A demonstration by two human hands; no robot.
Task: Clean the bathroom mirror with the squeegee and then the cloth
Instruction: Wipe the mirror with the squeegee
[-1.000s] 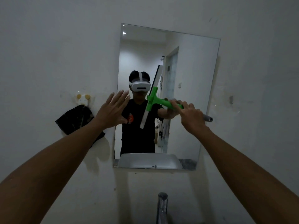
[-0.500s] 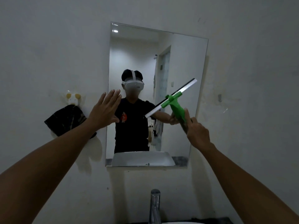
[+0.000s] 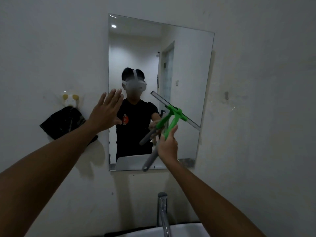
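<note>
So the right hand (image 3: 166, 147) is wrapped around the green squeegee (image 3: 172, 123) handle, blade tilted and sitting against the lower right part of the mirror (image 3: 188, 65), grey handle end pointing down-left. The left hand (image 3: 106, 112) is wide open, fingers spread, palm up flat by the mirror's left edge, holding nothing. The dark cloth (image 3: 63, 122) hangs on a little wall hook (image 3: 69, 100) off to the left, well apart from both hands. Chrome tap (image 3: 162, 212) pokes up near the bottom, over a white sink (image 3: 188, 230).
</note>
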